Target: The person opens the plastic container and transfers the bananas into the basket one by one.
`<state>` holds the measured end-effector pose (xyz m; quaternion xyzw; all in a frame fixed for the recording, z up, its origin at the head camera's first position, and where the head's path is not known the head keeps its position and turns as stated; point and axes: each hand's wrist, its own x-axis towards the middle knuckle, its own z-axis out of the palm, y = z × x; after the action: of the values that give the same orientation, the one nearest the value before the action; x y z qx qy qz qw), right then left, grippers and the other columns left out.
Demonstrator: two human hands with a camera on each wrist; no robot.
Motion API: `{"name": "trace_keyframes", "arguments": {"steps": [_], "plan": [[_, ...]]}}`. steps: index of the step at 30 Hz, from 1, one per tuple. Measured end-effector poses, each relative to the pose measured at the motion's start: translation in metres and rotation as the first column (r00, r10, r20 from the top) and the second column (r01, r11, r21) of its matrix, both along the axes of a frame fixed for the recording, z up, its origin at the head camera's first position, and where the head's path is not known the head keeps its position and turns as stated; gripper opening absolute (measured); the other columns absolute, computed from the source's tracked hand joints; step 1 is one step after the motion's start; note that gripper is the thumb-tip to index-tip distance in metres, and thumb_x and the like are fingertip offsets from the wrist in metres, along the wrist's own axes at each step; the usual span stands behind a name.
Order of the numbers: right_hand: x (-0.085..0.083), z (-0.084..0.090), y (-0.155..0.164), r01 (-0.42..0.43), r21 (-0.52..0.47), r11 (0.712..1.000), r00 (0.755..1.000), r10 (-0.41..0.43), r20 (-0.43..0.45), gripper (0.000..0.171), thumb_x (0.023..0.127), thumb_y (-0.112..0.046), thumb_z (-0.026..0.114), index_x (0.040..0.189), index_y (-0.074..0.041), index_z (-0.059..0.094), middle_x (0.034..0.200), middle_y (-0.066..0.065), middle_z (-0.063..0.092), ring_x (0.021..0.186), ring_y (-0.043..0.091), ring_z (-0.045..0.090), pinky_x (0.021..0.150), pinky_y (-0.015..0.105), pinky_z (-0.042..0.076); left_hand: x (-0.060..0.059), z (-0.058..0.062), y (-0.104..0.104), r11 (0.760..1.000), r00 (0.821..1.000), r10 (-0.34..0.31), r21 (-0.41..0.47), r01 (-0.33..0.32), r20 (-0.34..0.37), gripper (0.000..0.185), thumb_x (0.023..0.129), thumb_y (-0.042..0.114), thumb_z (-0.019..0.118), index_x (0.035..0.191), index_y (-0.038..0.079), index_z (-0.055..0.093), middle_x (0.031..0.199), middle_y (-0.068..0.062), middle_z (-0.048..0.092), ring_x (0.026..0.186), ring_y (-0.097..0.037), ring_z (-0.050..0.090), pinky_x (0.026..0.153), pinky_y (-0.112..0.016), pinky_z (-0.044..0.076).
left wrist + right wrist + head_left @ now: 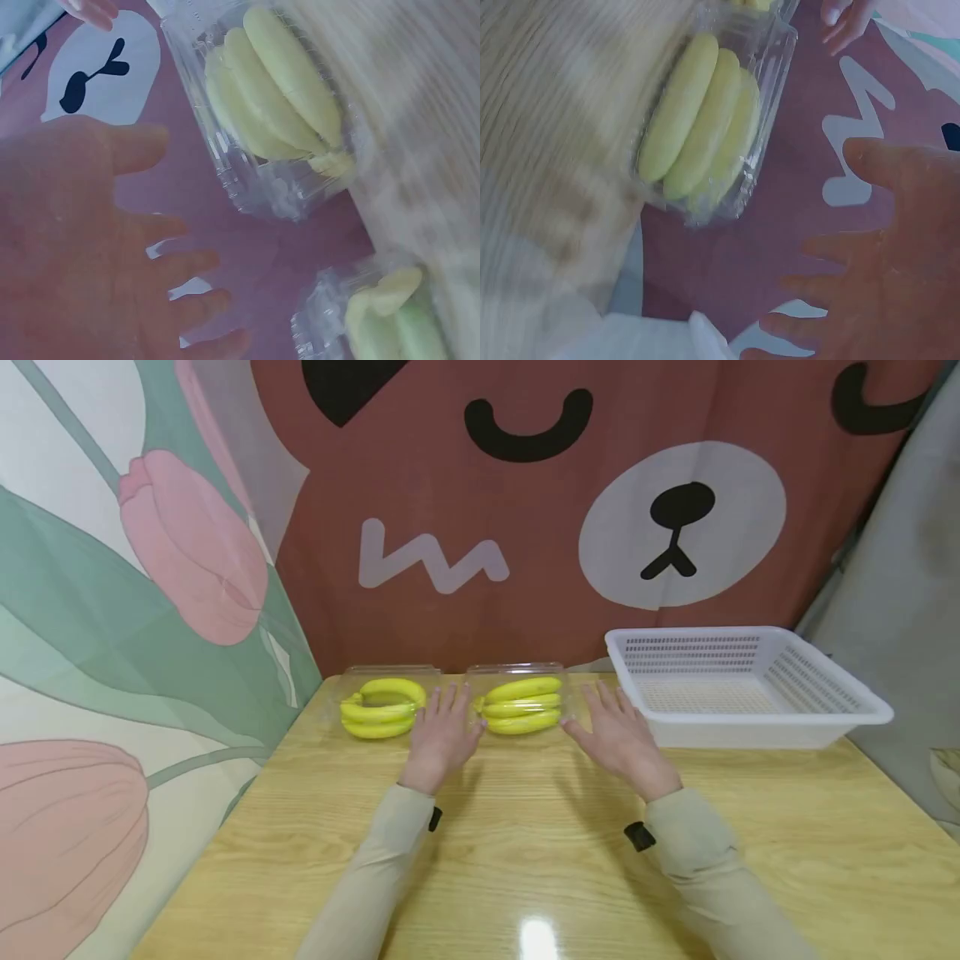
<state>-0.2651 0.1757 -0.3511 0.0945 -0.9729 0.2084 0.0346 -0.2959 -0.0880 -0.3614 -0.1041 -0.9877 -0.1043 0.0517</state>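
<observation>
Clear box of bananas (522,703): being flanked on the wooden table (540,860), left of the white basket (750,685). Left hand (441,737) and right hand (619,739) are being held spread-fingered, nothing being gripped. Second banana box (382,706): farther left of the basket.

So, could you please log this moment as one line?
left hand: open, left of right banana box | right hand: open, right of it | basket: far right
</observation>
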Motion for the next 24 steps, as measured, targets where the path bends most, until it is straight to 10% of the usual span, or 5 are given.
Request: {"name": "trace_keyframes", "arguments": {"steps": [10,24], "plan": [[-0.028,-0.024,-0.015,-0.061,-0.108,0.992,0.996,0.054,-0.070,0.077,0.102,-0.044,0.047,0.159,-0.012,0.006,0.160,0.025,0.009,0.145,0.045,0.010,0.116,0.060,0.011,-0.020,-0.019,-0.001,0.975,0.990,-0.105,0.185,0.121,-0.092,0.076,0.101,0.038,0.054,0.158,0.007,0.014,0.163,-0.015,0.012,0.147,-0.033,0.019,0.117,-0.047,0.018],[-0.049,-0.045,-0.016,-0.098,-0.379,0.920,0.995,0.077,-0.070,0.084,0.097,-0.019,0.058,0.160,-0.019,0.002,0.156,0.022,0.028,0.138,0.043,0.033,0.110,0.059,0.029,-0.034,-0.041,-0.007,0.863,0.985,-0.169,0.487,0.136,0.025,0.090,0.099,0.026,0.059,0.158,0.012,-0.008,0.161,-0.023,0.005,0.144,-0.038,0.020,0.115,-0.050,0.021]]}}
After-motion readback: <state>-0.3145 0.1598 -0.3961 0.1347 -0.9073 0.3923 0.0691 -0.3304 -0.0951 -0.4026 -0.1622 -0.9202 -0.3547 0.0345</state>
